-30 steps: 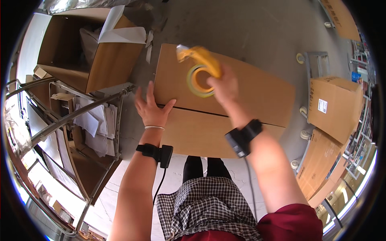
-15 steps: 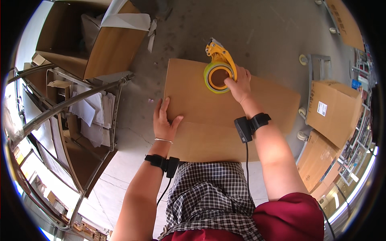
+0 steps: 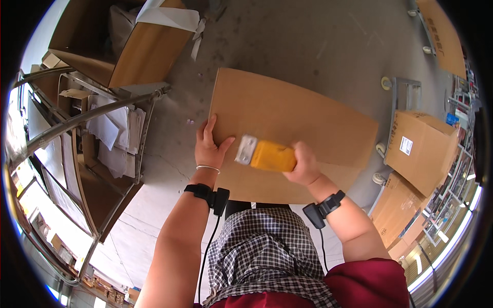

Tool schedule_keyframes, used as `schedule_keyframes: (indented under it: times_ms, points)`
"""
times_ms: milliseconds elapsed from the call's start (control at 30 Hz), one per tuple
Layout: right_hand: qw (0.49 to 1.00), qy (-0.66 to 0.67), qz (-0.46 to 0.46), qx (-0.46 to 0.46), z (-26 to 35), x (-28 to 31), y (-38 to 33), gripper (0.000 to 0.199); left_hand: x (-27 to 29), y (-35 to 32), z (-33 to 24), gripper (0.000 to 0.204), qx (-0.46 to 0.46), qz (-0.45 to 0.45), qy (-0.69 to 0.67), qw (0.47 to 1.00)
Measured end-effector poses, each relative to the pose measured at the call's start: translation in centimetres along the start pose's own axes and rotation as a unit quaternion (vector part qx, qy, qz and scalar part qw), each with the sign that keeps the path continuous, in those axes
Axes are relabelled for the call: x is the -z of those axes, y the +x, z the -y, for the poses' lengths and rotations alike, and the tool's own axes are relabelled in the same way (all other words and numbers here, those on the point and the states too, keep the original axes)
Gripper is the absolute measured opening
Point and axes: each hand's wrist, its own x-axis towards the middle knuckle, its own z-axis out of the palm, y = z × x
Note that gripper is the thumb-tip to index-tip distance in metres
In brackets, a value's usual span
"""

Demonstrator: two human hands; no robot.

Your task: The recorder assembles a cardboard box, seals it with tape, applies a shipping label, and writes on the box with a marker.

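Observation:
A long brown cardboard box [image 3: 292,115] with a seam along its top lies in front of me. My right hand [image 3: 304,165] is closed around a yellow tape dispenser [image 3: 273,156]. The dispenser is tilted over the near part of the box, its metal head pointing left toward my other hand; whether it touches the cardboard I cannot tell. At the box's left edge rests my left hand [image 3: 208,146], fingers stretched out and thumb spread over the top face. The tape roll is hidden from this angle.
On the left stand a metal-framed rack [image 3: 77,120] holding papers and cardboard, and an open carton [image 3: 149,56]. To the right, stacked cardboard boxes [image 3: 423,141] stand near a wheeled metal cart [image 3: 405,92]. Grey concrete floor [image 3: 318,36] stretches beyond the box.
My right hand has brought the tape dispenser from the far part of the box toward me and turned its head to the left. The left hand stays at the box's left edge.

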Motion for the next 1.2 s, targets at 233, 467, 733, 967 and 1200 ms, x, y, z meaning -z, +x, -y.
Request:
schedule_keyframes:
  times_ms: [233, 467, 733, 967, 1200]
  points:
    - [0.995, -0.045, 0.001, 0.094, -2.7, -3.6, -2.9, 0.045, 1.4, -0.3, -0.3, 0.071, -0.077, -0.065, 0.133, 0.986]
    - [0.992, -0.058, -0.024, 0.11, -2.7, -3.4, -3.0, 0.045, 2.1, -2.8, -2.3, 0.031, 0.258, 0.18, -0.44, 0.841]
    - [0.983, 0.0, 0.086, 0.161, -0.9, -1.1, -1.8, 0.084, 2.2, -2.1, 0.1, 0.016, 0.25, 0.052, -0.354, 0.9]
    - [0.973, -0.119, 0.145, 0.131, -0.7, 1.8, -2.5, 0.079, 8.1, 0.6, 8.0, 0.018, 0.207, -0.095, -0.216, 0.949]
    - [0.966, -0.167, 0.179, 0.078, 1.4, 1.2, -0.8, 0.082, 3.2, 3.0, 10.4, 0.019, 0.236, 0.02, -0.05, 0.97]
